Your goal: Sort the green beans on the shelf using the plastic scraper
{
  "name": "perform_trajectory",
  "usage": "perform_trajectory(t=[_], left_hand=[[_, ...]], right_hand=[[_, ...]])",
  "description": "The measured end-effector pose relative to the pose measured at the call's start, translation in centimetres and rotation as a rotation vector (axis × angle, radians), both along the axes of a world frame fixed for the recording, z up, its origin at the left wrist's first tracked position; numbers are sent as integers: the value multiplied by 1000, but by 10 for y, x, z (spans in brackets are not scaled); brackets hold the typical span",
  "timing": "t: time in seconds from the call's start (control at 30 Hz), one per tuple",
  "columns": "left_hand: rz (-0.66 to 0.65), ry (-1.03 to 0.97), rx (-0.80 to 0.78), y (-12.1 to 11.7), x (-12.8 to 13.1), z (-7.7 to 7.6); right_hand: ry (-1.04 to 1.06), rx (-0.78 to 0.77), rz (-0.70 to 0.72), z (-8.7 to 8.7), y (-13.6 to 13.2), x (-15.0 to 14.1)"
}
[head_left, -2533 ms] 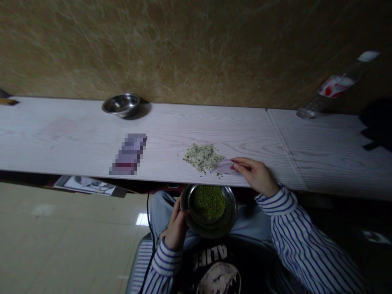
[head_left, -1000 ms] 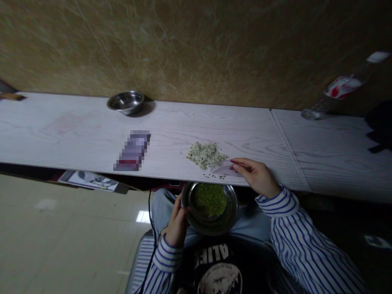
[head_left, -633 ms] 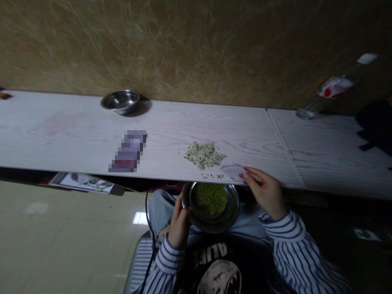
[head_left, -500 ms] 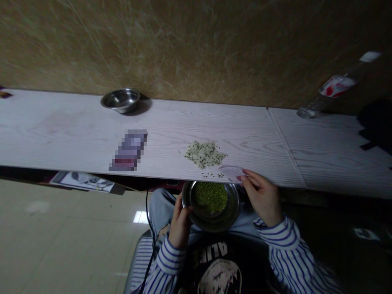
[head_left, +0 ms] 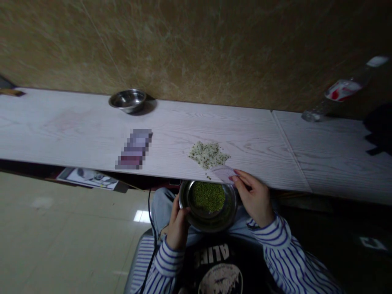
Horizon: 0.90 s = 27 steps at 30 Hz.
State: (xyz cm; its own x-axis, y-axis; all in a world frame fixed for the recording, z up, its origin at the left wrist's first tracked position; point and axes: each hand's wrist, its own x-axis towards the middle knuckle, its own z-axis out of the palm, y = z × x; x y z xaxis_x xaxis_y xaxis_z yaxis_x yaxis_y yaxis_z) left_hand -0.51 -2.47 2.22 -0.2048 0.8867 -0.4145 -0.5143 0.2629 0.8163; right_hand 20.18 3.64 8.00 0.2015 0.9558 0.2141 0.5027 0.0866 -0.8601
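Right grip: pinching clear sheet | grain pile: ahead-left, beside sheet | left grip: clasping bowl

On the counter, the grain pile lies right of an item too blurred to name; behind that item, the far bowl sits near the wall. The bottle stands far right. Before the counter, the near bowl holds beans.

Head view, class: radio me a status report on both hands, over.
Left hand gripping steel bowl of green grains. Right hand pinching translucent piece at table edge. White-and-green pile close by; nothing visibly blocking either.
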Motion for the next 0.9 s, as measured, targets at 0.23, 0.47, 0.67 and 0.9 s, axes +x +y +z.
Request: perform_trajectory(t=[0.23,0.47,0.67,0.9], left_hand=[[43,-8,-76,-2,-10,0],[80,3,15,-10,-22,-7],[52,44,9,-22,-24,-20],[-6,-9,16,-29,-13,-33]], right_hand=[[-43,-15,110,5,15,-6],[-20,-38,250,9,8,-15],[83,-41,164,10,5,0],[151,6,42,23,0,26]])
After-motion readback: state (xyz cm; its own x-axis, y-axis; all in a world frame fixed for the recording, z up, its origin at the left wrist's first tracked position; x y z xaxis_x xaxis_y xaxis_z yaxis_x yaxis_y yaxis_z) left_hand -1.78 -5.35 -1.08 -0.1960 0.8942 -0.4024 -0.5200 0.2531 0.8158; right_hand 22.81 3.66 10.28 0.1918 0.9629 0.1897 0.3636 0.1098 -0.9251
